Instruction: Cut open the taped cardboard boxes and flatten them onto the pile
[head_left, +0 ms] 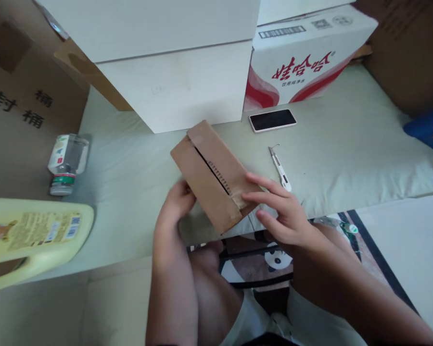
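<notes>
The person's hands (288, 214) and forearms (172, 288) are bare, as are the legs (214, 293) below plain, pale shorts (321, 312). A patch of black cloth (265, 339) appears at the waist, partly cut off by the lower edge.

There is one small brown carton (201, 179), one phone (273, 120), one cutter (279, 167) and one yellow jug (63, 247).
</notes>
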### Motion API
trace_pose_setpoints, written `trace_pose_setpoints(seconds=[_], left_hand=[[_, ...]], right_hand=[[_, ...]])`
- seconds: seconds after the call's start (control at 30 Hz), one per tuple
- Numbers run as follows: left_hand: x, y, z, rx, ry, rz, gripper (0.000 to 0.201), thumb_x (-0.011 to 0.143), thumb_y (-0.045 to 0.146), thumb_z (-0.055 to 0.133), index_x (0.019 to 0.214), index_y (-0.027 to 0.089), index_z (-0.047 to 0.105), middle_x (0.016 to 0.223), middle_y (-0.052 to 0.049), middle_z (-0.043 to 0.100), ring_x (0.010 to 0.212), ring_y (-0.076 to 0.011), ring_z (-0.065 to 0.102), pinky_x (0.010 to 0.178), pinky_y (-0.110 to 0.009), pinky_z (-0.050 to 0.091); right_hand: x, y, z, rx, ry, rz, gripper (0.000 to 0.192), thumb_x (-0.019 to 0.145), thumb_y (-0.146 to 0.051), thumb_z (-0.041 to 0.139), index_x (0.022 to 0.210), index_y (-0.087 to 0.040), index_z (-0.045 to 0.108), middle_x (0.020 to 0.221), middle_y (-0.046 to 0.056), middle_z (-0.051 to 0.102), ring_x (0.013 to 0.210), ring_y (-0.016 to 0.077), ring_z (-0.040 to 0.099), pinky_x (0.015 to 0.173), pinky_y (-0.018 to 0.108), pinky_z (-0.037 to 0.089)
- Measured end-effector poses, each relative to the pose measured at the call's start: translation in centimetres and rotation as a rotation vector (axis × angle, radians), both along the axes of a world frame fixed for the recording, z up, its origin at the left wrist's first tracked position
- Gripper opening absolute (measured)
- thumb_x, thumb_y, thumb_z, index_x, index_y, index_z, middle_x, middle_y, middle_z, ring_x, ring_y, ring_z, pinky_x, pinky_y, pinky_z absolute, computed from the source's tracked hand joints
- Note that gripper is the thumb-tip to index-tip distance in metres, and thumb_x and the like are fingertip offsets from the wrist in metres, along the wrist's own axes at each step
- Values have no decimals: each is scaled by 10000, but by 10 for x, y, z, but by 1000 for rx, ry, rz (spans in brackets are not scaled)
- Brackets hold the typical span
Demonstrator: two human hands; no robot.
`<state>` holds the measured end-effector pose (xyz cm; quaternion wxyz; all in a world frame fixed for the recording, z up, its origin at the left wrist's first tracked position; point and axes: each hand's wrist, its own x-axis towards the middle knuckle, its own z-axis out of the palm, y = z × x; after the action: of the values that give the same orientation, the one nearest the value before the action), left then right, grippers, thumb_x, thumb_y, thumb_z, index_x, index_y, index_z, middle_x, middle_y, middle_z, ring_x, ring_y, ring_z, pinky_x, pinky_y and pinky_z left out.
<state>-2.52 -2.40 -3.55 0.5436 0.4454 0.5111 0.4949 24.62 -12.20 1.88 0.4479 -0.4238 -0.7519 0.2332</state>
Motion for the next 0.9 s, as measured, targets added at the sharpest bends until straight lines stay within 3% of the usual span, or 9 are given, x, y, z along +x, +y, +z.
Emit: trace_pose_setpoints(seconds=[0.1, 0.17, 0.23, 0.3, 0.4, 0.53, 0.63, 0.73, 0.9], left_hand=[[4, 6, 14, 384, 106, 214, 497, 767, 523, 828, 1217, 343, 717, 1465, -43, 637, 1339, -273, 608, 1004, -368, 561], [9, 7, 20, 564, 211, 182, 534, 793, 662, 746, 1230, 359, 700, 1616, -30, 482, 1526, -310, 417, 1171, -458, 456], [19, 6, 22, 598, 352, 23, 524, 821, 718, 688, 1143, 307, 731, 1628, -62, 456, 1571, -345, 336, 1260, -524, 332], [30, 4, 22, 594, 428, -69, 537, 867, 733, 624, 1102, 262, 734, 1625, -104, 447, 1585, -367, 300, 1291, -574, 243], [42, 3, 20, 608, 420, -70, 554, 897, 738, 578, 1111, 246, 719, 1623, -128, 435, 1597, -372, 269, 1294, -590, 218], [45, 4, 20, 631, 413, -69, 528, 910, 715, 581, 1094, 239, 714, 1620, -136, 434, 1579, -373, 307, 1287, -581, 240], [47, 4, 21, 619, 403, -58, 532, 913, 719, 570, 1094, 240, 715, 1609, -138, 445, 1566, -368, 330, 1288, -570, 237], [51, 2, 21, 599, 375, -38, 541, 898, 721, 587, 1094, 235, 718, 1578, -147, 466, 1550, -363, 352, 1288, -538, 243], [53, 0, 22, 611, 378, -13, 519, 911, 692, 587, 1096, 227, 725, 1547, -156, 492, 1522, -363, 387, 1275, -526, 259]], right_hand=[[0, -4, -5, -28, -30, 11, 318, 960, -302, 603, 1259, -271, 706, 1570, 109, 563, 1420, 309, 581, 1149, 508, 519], [4, -6, -7, -60, -19, 1, 287, 969, -334, 595, 1224, -279, 714, 1562, 101, 571, 1399, 309, 595, 1125, 504, 533], [12, -4, -12, -88, 23, -85, 255, 987, -366, 558, 1167, -280, 717, 1451, 105, 656, 1328, 300, 640, 1083, 496, 554], [23, 3, -21, -150, -16, -331, 252, 980, -368, 532, 1124, -263, 710, 1251, 121, 729, 1170, 298, 700, 1013, 505, 576], [42, 18, -38, -366, -369, -684, 404, 889, -397, 612, 1230, -198, 696, 1170, 189, 697, 1059, 369, 691, 945, 583, 564], [61, 28, -49, -561, -677, -644, 593, 905, -342, 550, 1471, -164, 563, 1195, 225, 686, 1014, 394, 689, 901, 580, 554], [67, 25, -39, -594, -573, -619, 571, 894, -240, 498, 1462, -212, 549, 952, 116, 740, 803, 308, 685, 793, 482, 561], [68, 15, -14, -520, -277, -596, 471, 916, -236, 468, 1372, -251, 582, 677, -6, 650, 614, 223, 610, 645, 359, 521], [49, -10, 42, -263, -282, -451, 254, 900, -349, 650, 1131, -268, 718, 645, -26, 639, 506, 149, 539, 510, 291, 436]])
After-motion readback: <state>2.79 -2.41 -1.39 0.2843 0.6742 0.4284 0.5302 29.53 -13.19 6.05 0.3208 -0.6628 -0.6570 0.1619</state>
